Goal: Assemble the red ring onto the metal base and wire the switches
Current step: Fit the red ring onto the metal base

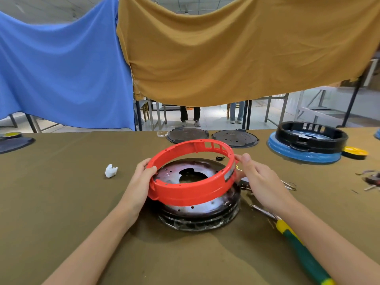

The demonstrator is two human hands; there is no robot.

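Toward the near edge of the table (pixel 61 202) sits the metal base (pixel 197 210). The red ring (pixel 191 188) hangs tilted over it, far side higher, near side low against the dome. The left hand (pixel 141 182) grips its left rim and the right hand (pixel 259 177) pinches the right — both grips closed on it. Pressed down crooked, it may jam or trap unseen wires; the screwdriver (pixel 302 251) lies near the right forearm — a nudge could roll it.
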